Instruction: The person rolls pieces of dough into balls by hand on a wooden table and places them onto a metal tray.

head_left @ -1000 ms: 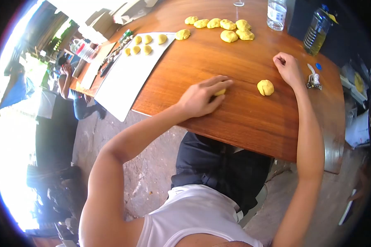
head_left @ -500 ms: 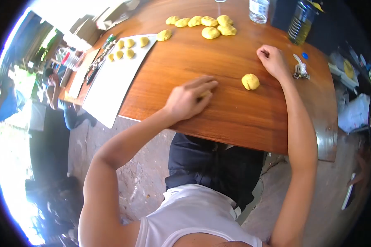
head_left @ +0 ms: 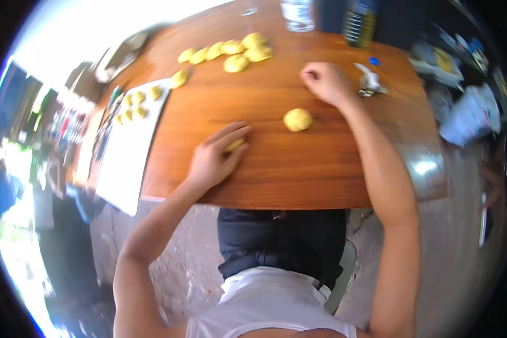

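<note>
Dough piece [head_left: 235,145] sits on the bench [head_left: 287,183] beneath the left hand [head_left: 211,159], mostly covered, a yellow bit showing between thumb and fingers; those fingers reach over it with the thumb apart, and whether they clamp it I cannot tell. The right hand [head_left: 325,83] is farther across the bench, fingers curled together in a loose fist, the palm hidden. Between the hands, nearer the right one and apart from both, lies a round dough ball [head_left: 297,120]. At left, a white sheet [head_left: 127,166] bears six small pieces [head_left: 155,93], with a larger lump [head_left: 179,79] by its far corner. Seven yellow lumps [head_left: 233,47] are grouped beyond, and a clear bottle [head_left: 298,15] stands behind the right hand
</note>
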`<state>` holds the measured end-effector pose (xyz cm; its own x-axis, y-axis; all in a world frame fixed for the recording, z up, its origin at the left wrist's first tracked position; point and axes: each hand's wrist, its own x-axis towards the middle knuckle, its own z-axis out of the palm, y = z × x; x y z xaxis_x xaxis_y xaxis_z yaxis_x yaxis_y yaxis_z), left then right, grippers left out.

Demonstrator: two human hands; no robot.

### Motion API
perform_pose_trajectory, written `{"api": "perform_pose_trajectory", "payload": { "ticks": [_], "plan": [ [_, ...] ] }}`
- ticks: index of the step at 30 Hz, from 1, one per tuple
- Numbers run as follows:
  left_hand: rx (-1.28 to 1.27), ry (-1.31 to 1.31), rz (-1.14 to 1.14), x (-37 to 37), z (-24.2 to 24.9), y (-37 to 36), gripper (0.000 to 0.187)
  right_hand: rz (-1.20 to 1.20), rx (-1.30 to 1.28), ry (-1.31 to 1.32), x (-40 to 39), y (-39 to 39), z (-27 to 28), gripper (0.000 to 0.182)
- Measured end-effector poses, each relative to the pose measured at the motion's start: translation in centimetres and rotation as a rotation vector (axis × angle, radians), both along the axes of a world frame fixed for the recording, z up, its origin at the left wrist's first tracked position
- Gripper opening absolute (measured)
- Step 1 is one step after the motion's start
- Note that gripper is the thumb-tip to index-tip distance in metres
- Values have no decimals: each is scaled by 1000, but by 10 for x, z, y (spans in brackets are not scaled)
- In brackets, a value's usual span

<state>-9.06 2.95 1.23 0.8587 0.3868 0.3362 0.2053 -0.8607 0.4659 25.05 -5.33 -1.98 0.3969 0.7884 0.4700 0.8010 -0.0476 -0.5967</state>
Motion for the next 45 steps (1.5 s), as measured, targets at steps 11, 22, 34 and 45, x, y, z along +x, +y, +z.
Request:
{"api": "perform_pose_trajectory", "payload": {
  "ticks": [11,22,34,45],
  "plan": [
    [15,-83,-31,88,-16,34,31,-142,13,-8,-14,0,-2,12],
    [151,-78,121,28,-16,47,30,-167,44,-10,-17,2,3,8],
    [86,-6,42,-13,-9,18,30,-114,27,33,-18,-4,5,9],
    [85,-56,0,49,-2,-1,31,-110,67,5,-15,-4,-4,8]
  ]
}}
